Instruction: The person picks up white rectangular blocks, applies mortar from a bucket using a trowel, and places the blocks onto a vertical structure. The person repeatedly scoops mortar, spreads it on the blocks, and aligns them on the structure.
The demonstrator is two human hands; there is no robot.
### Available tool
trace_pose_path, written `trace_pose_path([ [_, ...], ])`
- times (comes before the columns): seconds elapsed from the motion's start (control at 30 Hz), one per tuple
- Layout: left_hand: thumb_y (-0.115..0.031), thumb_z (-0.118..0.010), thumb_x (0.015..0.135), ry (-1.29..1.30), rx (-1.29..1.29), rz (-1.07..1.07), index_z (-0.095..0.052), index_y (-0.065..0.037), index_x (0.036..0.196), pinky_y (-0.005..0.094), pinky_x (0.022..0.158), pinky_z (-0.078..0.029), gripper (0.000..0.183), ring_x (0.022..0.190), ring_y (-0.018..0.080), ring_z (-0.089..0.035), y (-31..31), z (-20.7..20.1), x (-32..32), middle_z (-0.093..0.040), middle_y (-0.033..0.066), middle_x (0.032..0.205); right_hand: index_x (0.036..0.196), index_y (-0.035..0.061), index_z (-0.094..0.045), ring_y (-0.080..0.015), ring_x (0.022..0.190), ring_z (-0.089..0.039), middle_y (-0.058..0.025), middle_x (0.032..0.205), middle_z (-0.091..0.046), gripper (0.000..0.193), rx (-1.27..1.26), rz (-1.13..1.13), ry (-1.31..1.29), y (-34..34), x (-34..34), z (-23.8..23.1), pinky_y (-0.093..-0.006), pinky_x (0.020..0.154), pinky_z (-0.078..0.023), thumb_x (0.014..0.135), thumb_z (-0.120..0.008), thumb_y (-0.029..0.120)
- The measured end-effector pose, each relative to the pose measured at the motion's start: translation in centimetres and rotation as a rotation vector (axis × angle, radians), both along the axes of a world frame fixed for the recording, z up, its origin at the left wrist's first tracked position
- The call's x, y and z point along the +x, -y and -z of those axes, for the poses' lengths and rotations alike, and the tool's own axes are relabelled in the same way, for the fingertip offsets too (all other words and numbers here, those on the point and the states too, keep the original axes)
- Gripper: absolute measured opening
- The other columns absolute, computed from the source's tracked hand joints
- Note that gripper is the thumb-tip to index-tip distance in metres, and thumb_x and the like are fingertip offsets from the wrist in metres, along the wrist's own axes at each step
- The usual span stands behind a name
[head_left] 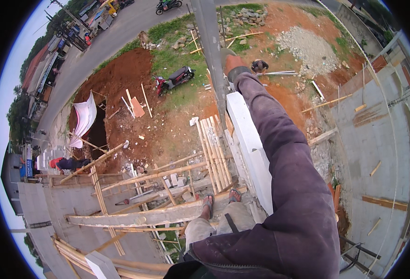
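My right arm, in a dusty purple-brown sleeve, reaches far forward across the view. At its end my right hand (235, 63) is closed beside a tall grey post (209, 51). A rounded grey thing (225, 54) shows between the hand and the post; I cannot make out its kind or what the fingers hold. Under the forearm runs a row of pale white blocks (247, 132) forming a narrow wall top. Nowhere in the picture can I make out my left hand.
My sandalled feet (208, 207) stand high up near a narrow grey beam (140, 218). Bamboo poles (214, 149) form scaffolding around them. Far below are a parked motorbike (174, 80), a dug pit (98, 132), a gravel heap (307, 49) and a crouching person (259, 65).
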State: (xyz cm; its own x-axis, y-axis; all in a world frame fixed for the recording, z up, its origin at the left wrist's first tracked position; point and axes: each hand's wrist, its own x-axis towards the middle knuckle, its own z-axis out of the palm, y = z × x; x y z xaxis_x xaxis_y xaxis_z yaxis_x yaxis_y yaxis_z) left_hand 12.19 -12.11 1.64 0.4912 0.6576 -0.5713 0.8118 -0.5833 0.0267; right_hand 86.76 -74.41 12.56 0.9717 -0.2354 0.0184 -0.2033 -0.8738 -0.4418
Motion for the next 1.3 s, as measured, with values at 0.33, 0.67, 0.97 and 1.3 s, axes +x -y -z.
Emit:
trace_pose_path([
  [0.33, -0.018, -0.066, 0.070, 0.066, -0.010, -0.017, -0.066, -0.003, 0.074, 0.0457, 0.062, -0.051, 0.016, 0.059, 0.0352, -0.061, -0.8, 0.8, -0.3, -0.064, 0.0165, 0.070, 0.102, 0.0051, -0.071, -0.0399, 0.115, -0.061, -0.0216, 0.114, -0.068, 0.026, 0.485, 0.373, 0.113, 2.4, -0.5, 5.6, -0.0455, 0.096, -0.050, 0.079, -0.070, 0.018],
  [0.67, -0.018, -0.066, 0.070, 0.432, -0.010, 0.156, -0.066, -0.003, 0.077, 0.0458, 0.064, -0.050, 0.017, 0.061, 0.0356, -0.061, -10.5, 5.8, 7.0, -0.064, 0.0172, 0.071, 0.103, 0.0018, -0.058, -0.0132, 0.051, -0.049, -0.0058, 0.074, -0.054, 0.022, 1.762, 0.274, 0.353, 0.9, -13.5, -1.3, -0.0267, 0.038, -0.035, 0.092, -0.066, 0.018],
  [0.97, -0.012, -0.069, 0.071, 0.611, -0.339, 0.678, -0.066, -0.002, 0.079, 0.0385, 0.070, -0.050, 0.012, 0.072, 0.0275, -0.066, -12.2, 8.4, 31.9, -0.068, 0.0142, 0.074, 0.128, -0.0005, -0.048, -0.0098, 0.051, -0.050, -0.0102, 0.082, -0.058, 0.044, 1.714, 0.412, 0.556, -8.8, -44.1, -9.8, -0.0225, 0.037, -0.034, 0.090, -0.067, 0.013],
  [1.3, -0.012, -0.065, 0.086, -0.018, -0.842, 1.544, -0.057, -0.004, 0.085, 0.0329, 0.061, -0.049, 0.011, 0.068, 0.0171, -0.060, 7.1, 11.6, 54.1, -0.064, 0.0057, 0.077, 0.133, -0.0014, -0.048, -0.0048, 0.055, -0.046, -0.0037, 0.080, -0.058, 0.052, 1.380, 0.889, 0.785, -26.0, -78.8, -17.1, -0.0213, 0.044, -0.033, 0.089, -0.069, 0.016],
])
